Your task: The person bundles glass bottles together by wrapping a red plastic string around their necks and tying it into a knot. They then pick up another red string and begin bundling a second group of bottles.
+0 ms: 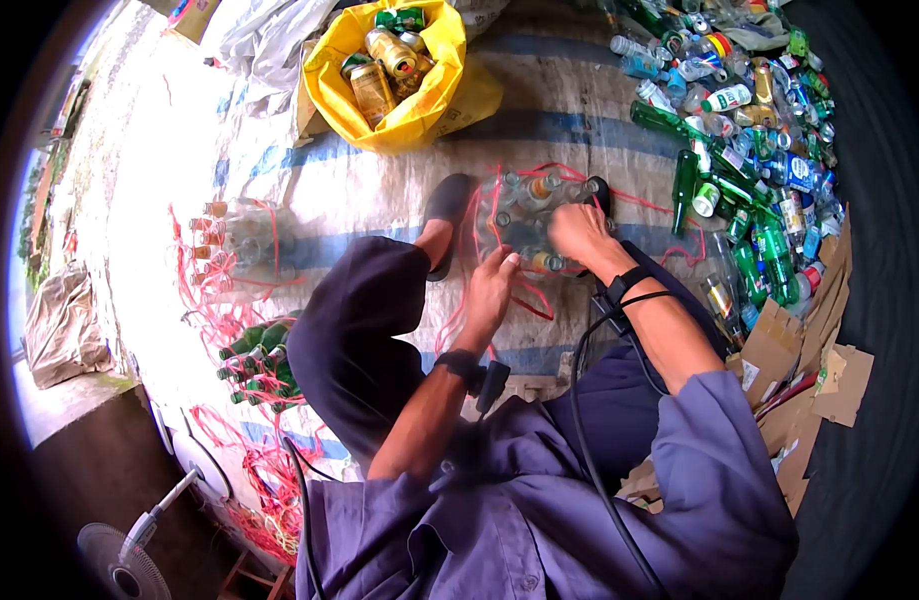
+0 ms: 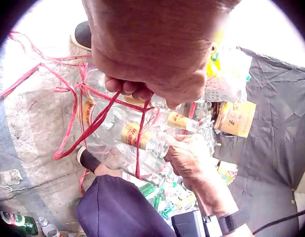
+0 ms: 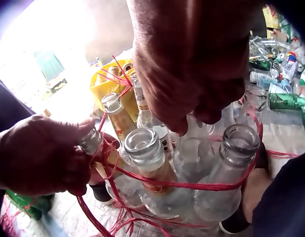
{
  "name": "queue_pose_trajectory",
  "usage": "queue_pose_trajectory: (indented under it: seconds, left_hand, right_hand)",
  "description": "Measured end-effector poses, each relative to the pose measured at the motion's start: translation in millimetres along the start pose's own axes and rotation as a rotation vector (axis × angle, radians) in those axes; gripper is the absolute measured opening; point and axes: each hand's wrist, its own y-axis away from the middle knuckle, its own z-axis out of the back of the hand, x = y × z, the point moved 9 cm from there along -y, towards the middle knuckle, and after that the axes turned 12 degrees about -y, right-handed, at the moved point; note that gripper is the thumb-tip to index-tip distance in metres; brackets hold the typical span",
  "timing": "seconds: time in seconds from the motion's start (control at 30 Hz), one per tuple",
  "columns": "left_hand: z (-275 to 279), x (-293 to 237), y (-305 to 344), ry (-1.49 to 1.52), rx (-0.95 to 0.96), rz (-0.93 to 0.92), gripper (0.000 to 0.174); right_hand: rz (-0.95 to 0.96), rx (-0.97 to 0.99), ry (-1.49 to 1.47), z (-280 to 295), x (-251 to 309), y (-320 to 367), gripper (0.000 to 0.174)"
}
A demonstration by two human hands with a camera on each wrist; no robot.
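Note:
A cluster of clear glass bottles [image 1: 524,215] stands between the person's feet, with red plastic string [image 3: 192,185] running round the necks and lower down. The left hand [image 1: 489,295] is at the near left side of the cluster. Its curled fingers grip red string [image 2: 95,123], which hangs from them in the left wrist view. Over the bottles, the right hand [image 1: 584,235] has its fingers curled down round the top of a clear bottle [image 3: 192,153], whose neck they hide. Gold-and-white labels [image 2: 130,133] show on some bottles.
A yellow bag [image 1: 329,85] of cans stands ahead. To the left lie a tied bundle of clear bottles [image 1: 249,240], green bottles [image 1: 259,360] and tangled red string [image 1: 269,490]. Mixed bottles and cans [image 1: 749,150] heap at the right, with cardboard [image 1: 774,345] nearer the person.

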Motion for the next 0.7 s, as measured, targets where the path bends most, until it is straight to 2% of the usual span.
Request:
queue_pose_trajectory:
  seconds: [0.3, 0.37, 0.5, 0.6, 0.7]
  left_hand:
    - [0.3, 4.4, -1.3, -0.051, -0.019, 0.019, 0.037]
    - [1.3, 1.2, -0.8, -0.189, -0.004, 0.010, 0.043]
    - [1.2, 3.0, -0.8, -0.073, -0.021, 0.016, 0.037]
    - [-0.9, 2.4, 1.2, -0.151, 0.017, 0.069, 0.043]
    - [-0.2, -2.0, 1.3, -0.036, -0.027, 0.033, 0.035]
  right_hand:
    - [-0.132, -0.036, -0.136, -2.7, -12.6, 2.5, 0.025]
    - [-0.237, 0.041, -0.209, -7.1, -20.6, 2.9, 0.027]
    - [-0.244, 0.048, -0.227, -3.0, -18.7, 4.1, 0.030]
    - [-0.229, 0.035, -0.234, -2.7, -19.5, 3.7, 0.031]
    - [-0.198, 0.016, -0.150, -0.3, -16.1, 3.0, 0.027]
